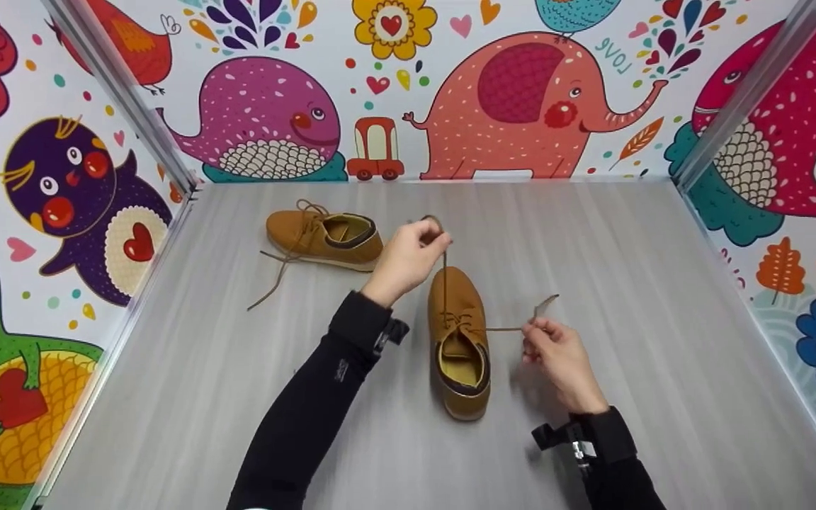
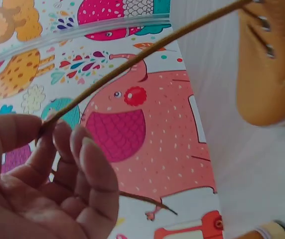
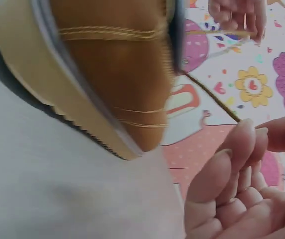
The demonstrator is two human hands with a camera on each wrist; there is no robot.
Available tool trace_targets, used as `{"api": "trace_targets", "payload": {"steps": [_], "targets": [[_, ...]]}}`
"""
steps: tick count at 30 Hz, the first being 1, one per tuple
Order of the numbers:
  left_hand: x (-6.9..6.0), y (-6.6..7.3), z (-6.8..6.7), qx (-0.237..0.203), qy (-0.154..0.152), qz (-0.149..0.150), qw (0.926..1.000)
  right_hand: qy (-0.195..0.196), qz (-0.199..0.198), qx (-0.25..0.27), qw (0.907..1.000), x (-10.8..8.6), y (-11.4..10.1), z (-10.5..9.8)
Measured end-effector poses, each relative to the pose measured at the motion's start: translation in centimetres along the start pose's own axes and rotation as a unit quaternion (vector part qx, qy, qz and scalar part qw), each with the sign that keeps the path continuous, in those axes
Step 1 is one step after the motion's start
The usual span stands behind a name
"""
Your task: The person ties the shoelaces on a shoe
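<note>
2 strands of 1 lace, held apart over an upright shoe

The brown shoe stands upright on its sole in the middle of the desk, heel toward the person and toe away, probably so that its laced front lies within reach of both hands. 2 strands leave its eyelets. The left strand runs forward over the toe to the left hand, which pinches it between thumb and fingertip, its tail trailing behind the fingers. The right strand runs sideways to the right hand, whose thumb and fingertips pinch it near its end. Both strands look straight, which suggests the grips keep them taut and untangled.

Farther left, a second shoe lies crosswise, toe leftward, a lace end loose on the desk. Its place leaves room around the first. Cartoon-printed walls stand beyond.
</note>
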State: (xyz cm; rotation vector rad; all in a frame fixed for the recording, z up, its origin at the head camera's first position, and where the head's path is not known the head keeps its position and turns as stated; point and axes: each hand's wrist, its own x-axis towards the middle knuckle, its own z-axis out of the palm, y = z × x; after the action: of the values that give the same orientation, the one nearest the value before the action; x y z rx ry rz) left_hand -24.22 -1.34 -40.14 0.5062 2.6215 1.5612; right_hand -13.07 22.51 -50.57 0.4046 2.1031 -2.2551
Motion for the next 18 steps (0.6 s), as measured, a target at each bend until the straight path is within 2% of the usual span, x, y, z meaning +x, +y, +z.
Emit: {"api": "trace_targets", "payload": {"steps": [4,9,14,18], "targets": [[2.1,1.4,1.9,0.012,-0.062,-0.010,0.9979,0.014,-0.036,0.034,0.9987,-0.8,-1.0,-0.6],[4.1,1.9,4.8,-0.023,-0.125,-0.026,0.9915,0.039,-0.066,0.048,0.9959,-1.4,-1.7,-1.2],[4.7,1.3,6.8,-0.013,-0.177,-0.037,0.9834,0.047,-0.072,0.046,0.9952,-1.5,-1.8,-1.7],[4.4,0.7,7.0,-0.002,-0.183,-0.040,0.9824,0.047,-0.078,0.039,0.9951,-1.4,-1.7,-2.2]]}}
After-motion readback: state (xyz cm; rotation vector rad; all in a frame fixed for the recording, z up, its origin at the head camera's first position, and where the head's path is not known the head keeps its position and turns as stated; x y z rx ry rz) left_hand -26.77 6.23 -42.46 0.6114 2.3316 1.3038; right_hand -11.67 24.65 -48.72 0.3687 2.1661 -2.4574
